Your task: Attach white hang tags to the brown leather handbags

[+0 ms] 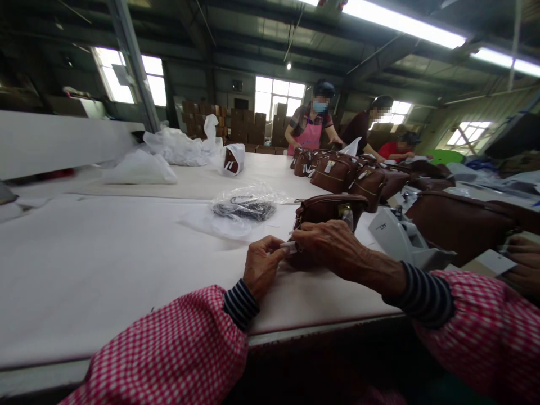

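Note:
A small brown handbag (329, 208) stands upright on the white-covered table in front of me. At its left side my left hand (262, 265) pinches a short white strip (289, 246) between thumb and fingers. My right hand (337, 247) reaches across the front of the bag. Its fingers are curled closed at the same side edge, beside the strip, and what they grip is hidden. Behind my left hand lies a clear plastic bag (244, 207) with dark chain-like pieces inside.
Several brown handbags (333, 173) stand in rows at the right, co-workers (312, 126) behind them. A white tape-dispenser-like device (394, 239) sits right of my bag. Another person's hand (525, 259) shows at the right edge. White plastic wrapping (177, 147) is heaped at the back left.

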A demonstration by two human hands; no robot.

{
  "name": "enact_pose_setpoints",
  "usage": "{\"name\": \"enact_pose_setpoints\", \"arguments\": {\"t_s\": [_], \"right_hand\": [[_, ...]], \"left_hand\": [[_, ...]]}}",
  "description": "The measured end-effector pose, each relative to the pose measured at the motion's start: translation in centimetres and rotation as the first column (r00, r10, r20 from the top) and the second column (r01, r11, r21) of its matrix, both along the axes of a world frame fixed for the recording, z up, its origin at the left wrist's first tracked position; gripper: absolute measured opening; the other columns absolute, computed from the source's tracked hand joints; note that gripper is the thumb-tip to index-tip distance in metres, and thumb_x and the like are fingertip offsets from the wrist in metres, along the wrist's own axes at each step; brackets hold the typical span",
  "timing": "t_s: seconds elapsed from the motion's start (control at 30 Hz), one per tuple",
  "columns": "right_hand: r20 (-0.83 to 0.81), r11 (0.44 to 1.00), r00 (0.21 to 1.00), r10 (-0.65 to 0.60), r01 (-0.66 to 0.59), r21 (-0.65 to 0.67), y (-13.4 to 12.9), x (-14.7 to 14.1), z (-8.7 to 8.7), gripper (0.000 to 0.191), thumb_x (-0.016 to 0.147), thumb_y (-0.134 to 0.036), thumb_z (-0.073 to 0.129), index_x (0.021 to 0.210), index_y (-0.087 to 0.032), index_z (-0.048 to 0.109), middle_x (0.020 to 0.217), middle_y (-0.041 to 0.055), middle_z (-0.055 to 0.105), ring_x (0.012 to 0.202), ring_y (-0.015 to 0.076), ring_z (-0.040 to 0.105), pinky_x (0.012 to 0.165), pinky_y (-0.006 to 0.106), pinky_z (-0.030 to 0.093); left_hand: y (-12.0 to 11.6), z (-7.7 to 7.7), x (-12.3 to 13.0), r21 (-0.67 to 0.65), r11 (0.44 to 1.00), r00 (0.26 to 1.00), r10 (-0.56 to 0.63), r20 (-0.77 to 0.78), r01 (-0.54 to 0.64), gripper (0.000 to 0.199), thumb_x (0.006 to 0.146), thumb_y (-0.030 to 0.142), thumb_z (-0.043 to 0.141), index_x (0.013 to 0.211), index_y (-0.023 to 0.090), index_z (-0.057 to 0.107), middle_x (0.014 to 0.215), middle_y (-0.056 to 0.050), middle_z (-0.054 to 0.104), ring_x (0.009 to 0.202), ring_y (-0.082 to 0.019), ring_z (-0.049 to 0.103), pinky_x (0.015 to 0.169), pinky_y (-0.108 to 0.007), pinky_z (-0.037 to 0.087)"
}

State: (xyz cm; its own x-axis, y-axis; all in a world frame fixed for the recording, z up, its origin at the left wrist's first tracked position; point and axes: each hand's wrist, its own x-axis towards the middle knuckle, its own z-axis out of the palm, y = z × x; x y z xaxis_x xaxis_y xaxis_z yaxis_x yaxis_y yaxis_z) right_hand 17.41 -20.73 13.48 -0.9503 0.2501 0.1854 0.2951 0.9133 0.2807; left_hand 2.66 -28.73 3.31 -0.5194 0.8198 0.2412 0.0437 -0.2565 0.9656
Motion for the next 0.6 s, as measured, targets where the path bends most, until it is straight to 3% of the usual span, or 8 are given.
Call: {"name": "enact_pose_setpoints", "arguments": {"t_s": [0.17,0.33,0.47,0.6], "right_hand": [[0.005,0.997,0.997,-0.077,0.077,-0.015,0.0,0.4,0.0,0.014,0.096,-0.018,0.051,0.1,-0.021,0.064,0.083,0.0053,0.073,0.067,0.0179,0.064,0.055,0.03,0.015],[-0.135,0.985,0.977,-0.165,0.156,-0.069,0.4,2.2,-1.7,0.01,0.095,-0.02,0.053,0.089,-0.02,0.062,0.076,0.0017,0.071,0.062,0.0142,0.06,0.056,0.028,0.017],[-0.178,0.997,0.982,-0.068,0.063,-0.033,1.0,3.0,-3.5,0.013,0.098,-0.018,0.049,0.101,-0.021,0.061,0.082,0.001,0.07,0.062,0.0131,0.059,0.054,0.029,0.015],[-0.073,0.995,0.996,0.049,-0.042,0.093,1.2,2.7,-3.4,0.025,0.094,-0.011,0.051,0.114,-0.023,0.058,0.086,0.0016,0.068,0.058,0.0133,0.055,0.054,0.031,0.013]], "left_hand": [[0.0,0.3,1.0,-0.015,0.996,0.996,0.089,0.02,-0.089,0.008,0.07,0.024,0.077,0.072,0.017,0.075,0.065,-0.001,0.069,0.067,-0.013,0.056,0.07,-0.026,0.043],[-0.2,0.5,2.1,-0.076,0.996,0.952,0.072,0.296,-0.051,0.016,0.063,0.026,0.08,0.071,0.015,0.071,0.059,0.001,0.065,0.052,-0.009,0.049,0.053,-0.022,0.036],[-0.1,0.2,3.0,-0.101,0.993,0.907,0.093,0.41,-0.056,0.019,0.062,0.025,0.08,0.073,0.015,0.069,0.059,0.001,0.067,0.047,-0.007,0.047,0.047,-0.02,0.031],[0.1,-0.4,3.2,-0.085,0.994,0.9,0.097,0.424,-0.067,0.022,0.063,0.026,0.082,0.076,0.014,0.069,0.065,-0.001,0.071,0.051,-0.007,0.052,0.05,-0.02,0.034]]}}
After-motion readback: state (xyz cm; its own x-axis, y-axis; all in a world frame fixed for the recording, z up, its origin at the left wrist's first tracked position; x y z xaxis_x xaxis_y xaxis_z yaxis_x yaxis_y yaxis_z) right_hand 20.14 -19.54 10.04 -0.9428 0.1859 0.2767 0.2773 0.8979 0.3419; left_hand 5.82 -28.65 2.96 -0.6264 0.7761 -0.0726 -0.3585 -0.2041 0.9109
